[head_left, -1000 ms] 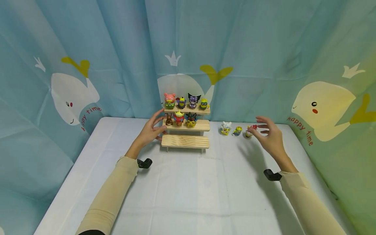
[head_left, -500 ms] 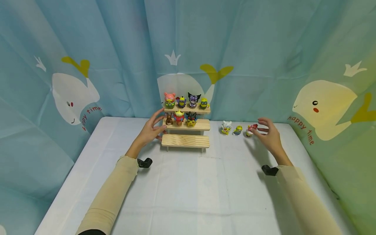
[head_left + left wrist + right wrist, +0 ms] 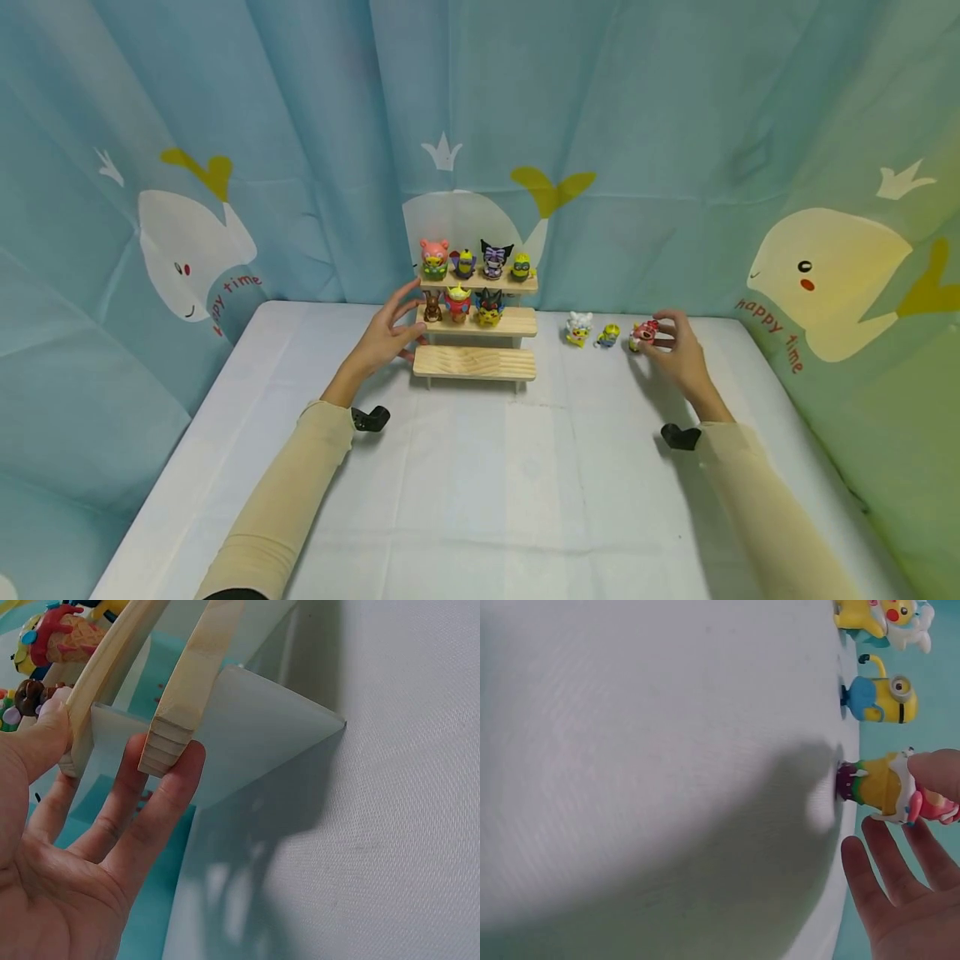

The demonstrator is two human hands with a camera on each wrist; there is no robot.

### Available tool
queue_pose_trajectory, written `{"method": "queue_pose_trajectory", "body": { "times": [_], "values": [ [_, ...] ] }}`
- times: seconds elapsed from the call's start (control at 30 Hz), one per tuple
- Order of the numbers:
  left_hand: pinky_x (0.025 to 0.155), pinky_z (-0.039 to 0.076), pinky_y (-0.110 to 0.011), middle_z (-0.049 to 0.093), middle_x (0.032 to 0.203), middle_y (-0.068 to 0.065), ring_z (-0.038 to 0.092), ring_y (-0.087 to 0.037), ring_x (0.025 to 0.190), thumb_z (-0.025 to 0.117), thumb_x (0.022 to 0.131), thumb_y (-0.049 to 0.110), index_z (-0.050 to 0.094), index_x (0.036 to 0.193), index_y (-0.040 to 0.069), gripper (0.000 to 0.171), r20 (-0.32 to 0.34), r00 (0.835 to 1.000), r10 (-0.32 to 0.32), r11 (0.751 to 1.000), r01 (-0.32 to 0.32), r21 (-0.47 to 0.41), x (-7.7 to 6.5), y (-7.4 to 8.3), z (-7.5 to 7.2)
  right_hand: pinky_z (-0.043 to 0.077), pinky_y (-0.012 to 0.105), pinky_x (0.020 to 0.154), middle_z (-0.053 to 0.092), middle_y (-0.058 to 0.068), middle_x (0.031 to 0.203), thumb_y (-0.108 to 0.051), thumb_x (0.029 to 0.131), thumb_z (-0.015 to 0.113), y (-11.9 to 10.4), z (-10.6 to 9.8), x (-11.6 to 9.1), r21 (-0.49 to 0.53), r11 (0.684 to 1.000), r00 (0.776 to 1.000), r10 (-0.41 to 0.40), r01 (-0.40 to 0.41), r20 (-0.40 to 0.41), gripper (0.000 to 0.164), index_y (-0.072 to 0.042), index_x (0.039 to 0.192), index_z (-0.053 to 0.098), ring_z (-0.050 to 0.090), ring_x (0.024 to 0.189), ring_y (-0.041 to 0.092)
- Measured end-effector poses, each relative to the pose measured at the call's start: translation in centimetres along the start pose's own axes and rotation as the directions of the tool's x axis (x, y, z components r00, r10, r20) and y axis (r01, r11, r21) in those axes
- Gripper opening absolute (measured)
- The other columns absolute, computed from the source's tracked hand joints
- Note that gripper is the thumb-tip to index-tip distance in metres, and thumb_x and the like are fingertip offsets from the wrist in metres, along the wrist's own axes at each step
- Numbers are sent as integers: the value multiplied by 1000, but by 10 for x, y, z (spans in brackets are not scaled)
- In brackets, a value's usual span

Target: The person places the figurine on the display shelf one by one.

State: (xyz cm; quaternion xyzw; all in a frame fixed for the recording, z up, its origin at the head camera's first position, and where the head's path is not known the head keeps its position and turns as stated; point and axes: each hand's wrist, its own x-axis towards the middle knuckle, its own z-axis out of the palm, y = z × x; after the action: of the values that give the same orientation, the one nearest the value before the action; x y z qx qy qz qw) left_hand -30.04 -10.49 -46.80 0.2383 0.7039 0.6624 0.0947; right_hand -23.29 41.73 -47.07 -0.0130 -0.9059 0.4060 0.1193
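The right hand pinches a figurine with a pink-and-red head and a white-and-yellow body on a dark base, thumb on one side and fingers on the other; the figurine is close to upright, its base down at the white cloth-covered table, well to the right of the shelf, and whether it bears on the cloth I cannot tell. To its left, in a loose row along the back of the table, stand a small blue-and-yellow goggled figurine and, farther left, a yellow figurine in a fluffy white hood. The left hand, well apart from the right, has its fingers spread and fairly straight at the left end of a three-tiered pale wooden shelf with translucent side supports, the thumb against the middle tier and fingers touching the bottom one (the left wrist view shows this contact best). On the top tier, from left to right, stand a pink round-eared figurine with a green body, a purple-and-yellow figurine, a purple-and-white figurine with black pointed ears and a yellow goggled figurine with a dark green body. The middle tier bears a brown long-eared figurine, a red figurine with a yellow-green top and a waffle-patterned base, and a yellow figurine in a black hood. Behind hangs a light blue curtain printed with white whales.
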Motion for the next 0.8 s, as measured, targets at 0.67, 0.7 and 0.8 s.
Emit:
{"method": "queue_pose_trajectory", "body": {
  "times": [0.67, 0.7, 0.8],
  "values": [
    [64, 58, -64, 26, 167, -14, 73, -34, 94, 63, 104, 15, 24, 163, 43, 75, 1, 1000, -1, 1000, 1, 4, 0, 0, -1, 40, 5, 71, 56, 37, 136, -4, 96, 71, 4, 6, 2, -23, 999, 999, -24, 23, -28, 57, -1, 144, 40, 65, 111, 49],
    [64, 58, -63, 25, 168, -15, 73, -33, 94, 63, 104, 14, 24, 163, 43, 76, 0, 1000, -1, 1000, 1, 4, 0, 0, 0, 40, 5, 71, 56, 37, 136, -3, 96, 71, 3, 6, 2, -24, 999, 999, -23, 22, -28, 57, -1, 144, 40, 65, 111, 49],
    [64, 58, -63, 25, 168, -15, 73, -31, 93, 63, 104, 14, 24, 163, 43, 76, -2, 1000, -3, 1000, 3, 0, 0, 0, 0, 40, 6, 71, 56, 37, 136, -3, 96, 71, 3, 6, 1, -27, 999, 999, -23, 22, -27, 58, -1, 144, 40, 65, 111, 49]
  ]
}}
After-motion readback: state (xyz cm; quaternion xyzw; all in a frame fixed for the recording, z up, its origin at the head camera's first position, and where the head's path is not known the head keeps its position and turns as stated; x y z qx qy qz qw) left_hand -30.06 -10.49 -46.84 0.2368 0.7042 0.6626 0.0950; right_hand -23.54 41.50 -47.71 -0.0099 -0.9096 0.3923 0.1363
